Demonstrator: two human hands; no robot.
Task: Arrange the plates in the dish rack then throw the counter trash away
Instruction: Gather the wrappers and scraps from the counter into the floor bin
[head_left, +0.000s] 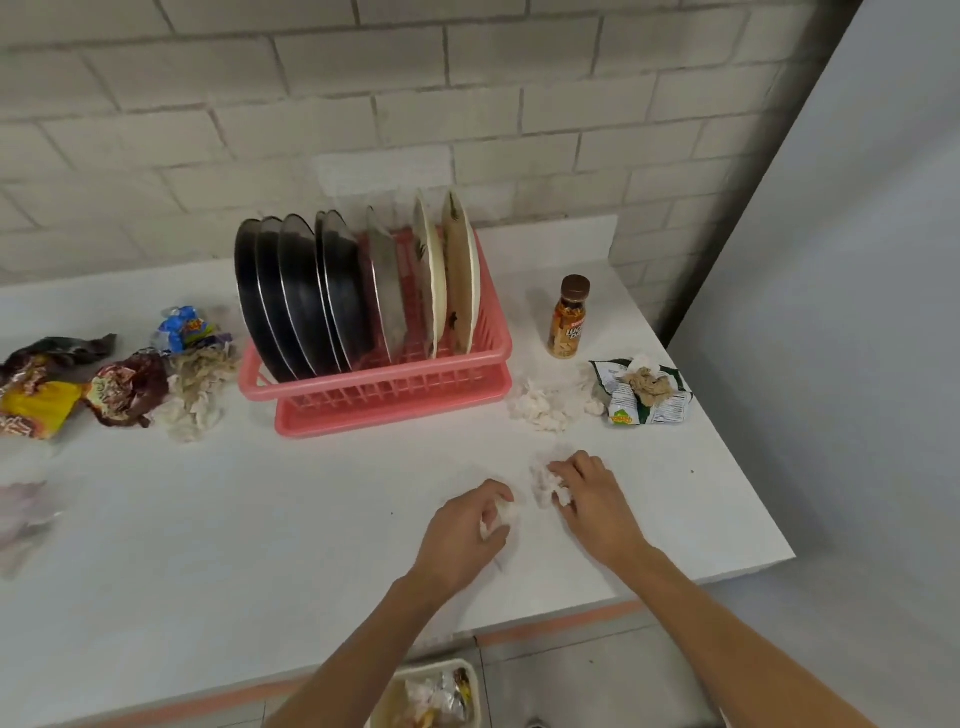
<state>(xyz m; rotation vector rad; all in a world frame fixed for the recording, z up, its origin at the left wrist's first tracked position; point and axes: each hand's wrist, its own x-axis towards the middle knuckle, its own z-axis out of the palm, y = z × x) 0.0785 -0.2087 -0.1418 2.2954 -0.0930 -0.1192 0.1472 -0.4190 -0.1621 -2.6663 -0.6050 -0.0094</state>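
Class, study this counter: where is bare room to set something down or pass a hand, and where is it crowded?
Widest bare patch: front-left counter, bordered by the dish rack, the wrapper pile and the left hand. A smaller one lies right of the right hand, in front of the green packet. Crowded: both sides of the rack. Both hands grip tissue.

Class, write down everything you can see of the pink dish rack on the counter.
The pink dish rack looks like slotted plastic: a basket sitting in a matching drip tray. It stands level on the white counter, close to the brick wall. Plates stand on edge in a row inside it, dark plates at the left, cream plates at the right.
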